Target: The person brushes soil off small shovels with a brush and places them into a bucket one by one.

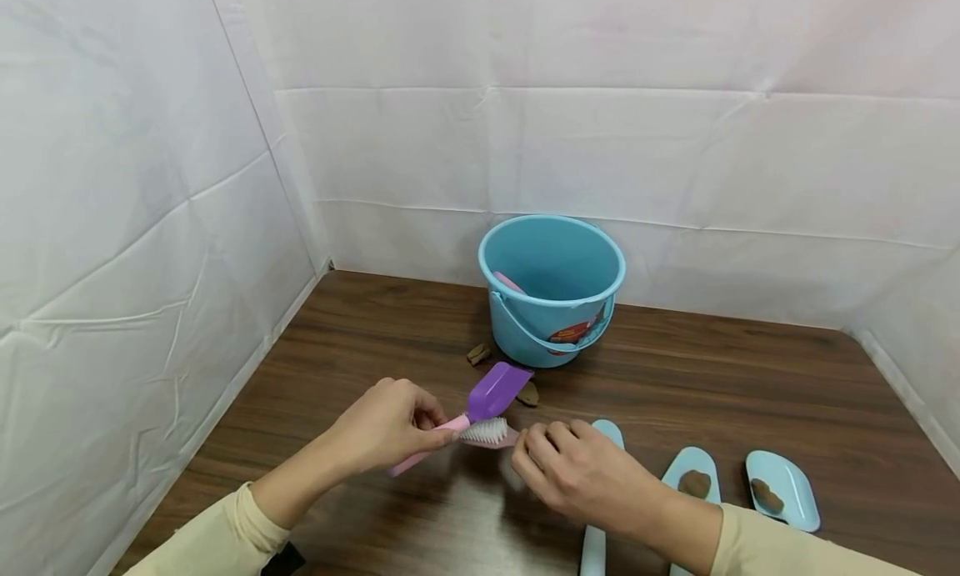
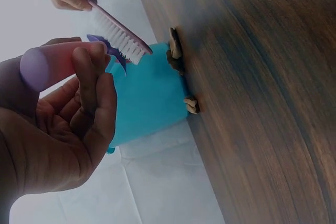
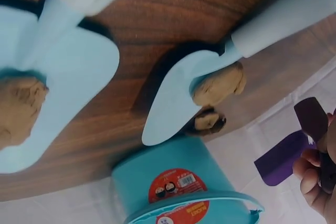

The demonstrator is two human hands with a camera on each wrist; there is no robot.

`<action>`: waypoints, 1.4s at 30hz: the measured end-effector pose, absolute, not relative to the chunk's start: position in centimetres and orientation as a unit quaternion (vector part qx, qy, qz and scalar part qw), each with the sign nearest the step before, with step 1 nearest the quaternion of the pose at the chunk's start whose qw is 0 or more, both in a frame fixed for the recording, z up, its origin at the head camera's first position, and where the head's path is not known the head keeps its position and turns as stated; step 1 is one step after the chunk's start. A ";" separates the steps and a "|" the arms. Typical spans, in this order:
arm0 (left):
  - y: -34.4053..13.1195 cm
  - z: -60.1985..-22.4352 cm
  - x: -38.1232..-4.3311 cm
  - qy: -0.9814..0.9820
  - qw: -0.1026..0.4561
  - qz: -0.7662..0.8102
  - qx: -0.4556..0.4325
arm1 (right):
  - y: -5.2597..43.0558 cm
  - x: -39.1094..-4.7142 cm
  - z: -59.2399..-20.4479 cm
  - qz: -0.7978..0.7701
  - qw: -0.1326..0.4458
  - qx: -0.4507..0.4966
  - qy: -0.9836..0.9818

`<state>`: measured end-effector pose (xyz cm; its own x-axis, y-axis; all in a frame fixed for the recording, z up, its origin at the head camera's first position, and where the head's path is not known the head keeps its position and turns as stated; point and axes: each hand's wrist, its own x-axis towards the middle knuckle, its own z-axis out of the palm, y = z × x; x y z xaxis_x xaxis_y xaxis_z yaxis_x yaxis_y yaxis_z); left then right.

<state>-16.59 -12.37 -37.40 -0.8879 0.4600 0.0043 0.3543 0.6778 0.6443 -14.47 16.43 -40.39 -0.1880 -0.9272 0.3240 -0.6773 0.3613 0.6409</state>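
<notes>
My left hand (image 1: 390, 426) grips the pink handle of a small toy shovel (image 1: 498, 390), its purple blade pointing up and away. In the left wrist view, fingers curl round the handle (image 2: 58, 64). My right hand (image 1: 577, 472) pinches a pink brush (image 1: 486, 432), white bristles facing up, just under the shovel's neck in the head view. Whether bristles and shovel touch I cannot tell. Behind them stands a light blue bucket (image 1: 536, 330) with a pink item (image 1: 510, 282) inside. Brown lumps (image 1: 477, 353) lie near its base.
To the right lie light blue tools: a long one (image 1: 594, 551) partly behind my right hand, a flat-bladed one (image 1: 697, 463) and a scoop (image 1: 795, 488). Brown lumps sit on the latter two. White cloth walls (image 1: 675, 159) enclose the back and sides of the wooden table (image 1: 352, 343).
</notes>
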 end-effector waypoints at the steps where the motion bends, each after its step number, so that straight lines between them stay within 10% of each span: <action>1: -12.4 -37.4 -16.6 0.911 0.083 0.335 0.224 | 16.5 -14.5 -40.2 -0.183 0.342 0.536 -0.750; 42: -13.3 -37.4 -16.4 0.898 0.127 0.374 0.195 | 19.9 -16.8 -38.0 -0.155 0.353 0.484 -0.786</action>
<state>-16.40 -13.34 -37.43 -0.8920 0.4445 -0.0816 0.2554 0.6448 0.7204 -16.83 19.88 -37.97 -0.2827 -0.8698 0.4044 -0.6512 0.4836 0.5849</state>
